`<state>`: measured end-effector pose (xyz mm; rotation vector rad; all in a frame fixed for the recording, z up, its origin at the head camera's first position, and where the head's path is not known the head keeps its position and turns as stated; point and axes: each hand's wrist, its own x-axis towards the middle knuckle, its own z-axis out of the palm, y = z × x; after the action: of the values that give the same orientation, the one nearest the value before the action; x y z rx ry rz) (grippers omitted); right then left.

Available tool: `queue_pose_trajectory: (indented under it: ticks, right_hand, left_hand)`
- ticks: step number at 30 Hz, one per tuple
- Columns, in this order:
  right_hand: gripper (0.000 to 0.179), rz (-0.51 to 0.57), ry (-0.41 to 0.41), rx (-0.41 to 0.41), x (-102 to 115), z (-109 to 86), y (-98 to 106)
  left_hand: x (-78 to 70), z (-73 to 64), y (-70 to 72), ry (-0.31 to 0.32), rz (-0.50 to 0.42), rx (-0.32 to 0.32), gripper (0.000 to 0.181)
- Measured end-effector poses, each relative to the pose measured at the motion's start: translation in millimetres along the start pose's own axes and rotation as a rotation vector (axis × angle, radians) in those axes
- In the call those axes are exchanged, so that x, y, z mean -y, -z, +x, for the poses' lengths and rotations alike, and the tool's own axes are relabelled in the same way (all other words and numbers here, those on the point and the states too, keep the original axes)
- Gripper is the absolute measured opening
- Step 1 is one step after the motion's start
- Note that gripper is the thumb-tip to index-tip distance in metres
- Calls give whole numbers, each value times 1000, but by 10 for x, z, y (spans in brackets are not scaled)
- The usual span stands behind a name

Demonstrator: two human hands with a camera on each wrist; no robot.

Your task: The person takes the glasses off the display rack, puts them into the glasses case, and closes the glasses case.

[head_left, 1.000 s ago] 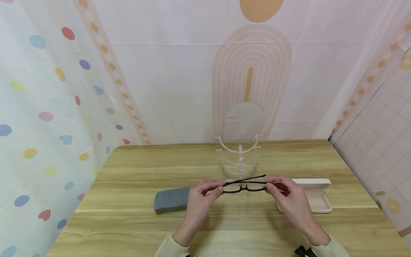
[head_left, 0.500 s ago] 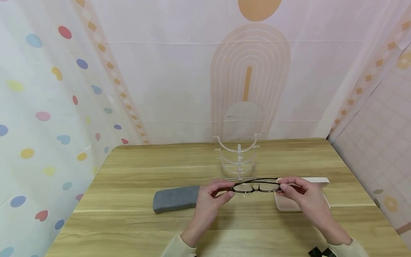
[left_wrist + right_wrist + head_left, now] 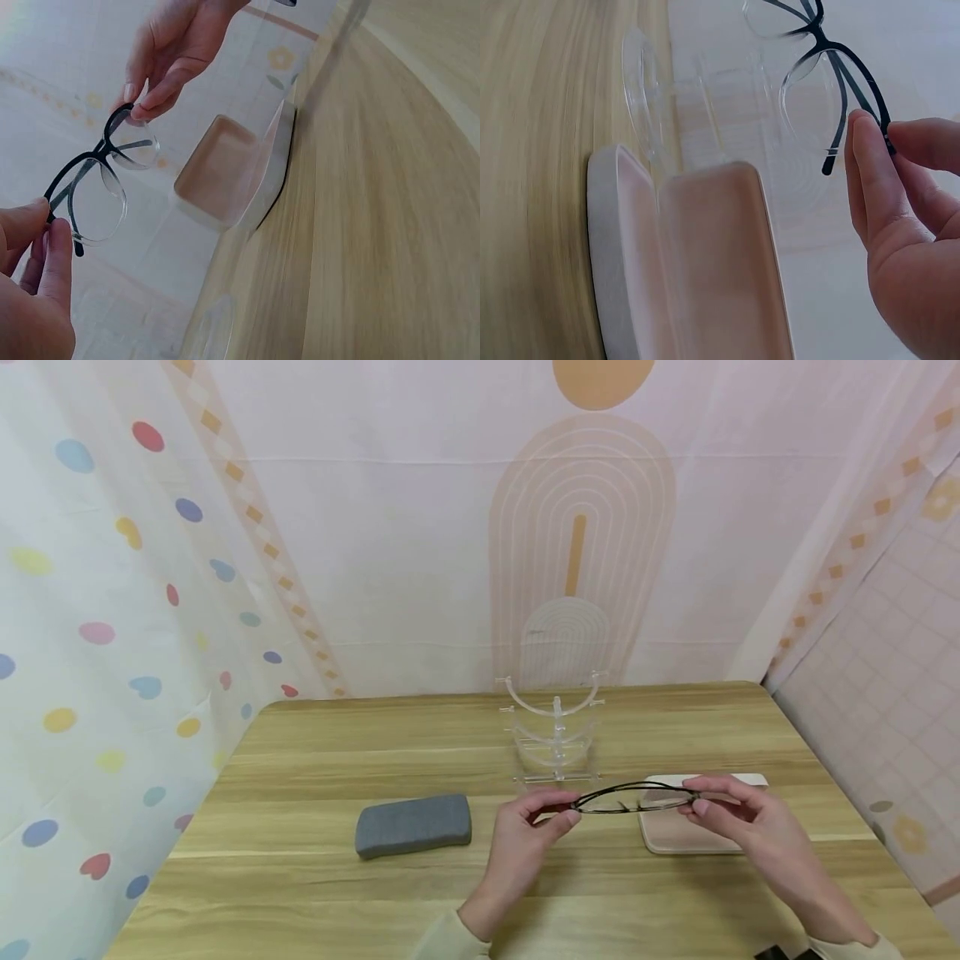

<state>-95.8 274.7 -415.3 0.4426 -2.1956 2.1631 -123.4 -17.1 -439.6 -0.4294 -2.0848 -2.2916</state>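
Observation:
A pair of eyeglasses (image 3: pixel 628 787) with a black upper frame and clear lower rims hangs above the table, held between both hands. My left hand (image 3: pixel 521 835) pinches one end of the frame, thumb and fingertips at the hinge. The other end is pinched by my right hand (image 3: pixel 753 827). Folded temples cross behind the lenses, as the left wrist view shows at the bridge (image 3: pixel 103 148). Behind and below the right hand lies an opened white eyeglass case (image 3: pixel 720 255) with a pale pink lining; the hand and glasses partly cover it in the head view.
A closed grey eyeglass case (image 3: pixel 412 825) lies left of my left hand. Further back stands a clear tiered eyeglass stand (image 3: pixel 557 727) with curved arms. The wooden table (image 3: pixel 315 902) meets patterned curtains (image 3: pixel 420 568) at its back and left.
Both hands have carried the eyeglasses to the right, from before the stand toward the open case. The frame now tilts more edge-on, and the grey case is fully uncovered.

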Motion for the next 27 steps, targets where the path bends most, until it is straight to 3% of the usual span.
queue_pose_trajectory:
  ticks: [16, 27]
  right_hand:
    - [25, -46, -81, -145, -9, -152, 243]
    - [23, -78, -110, -223, -67, -172, 363]
  left_hand:
    - [82, 65, -377, 69, -76, -11, 18]
    - [220, 92, -538, 62, -141, 18, 19]
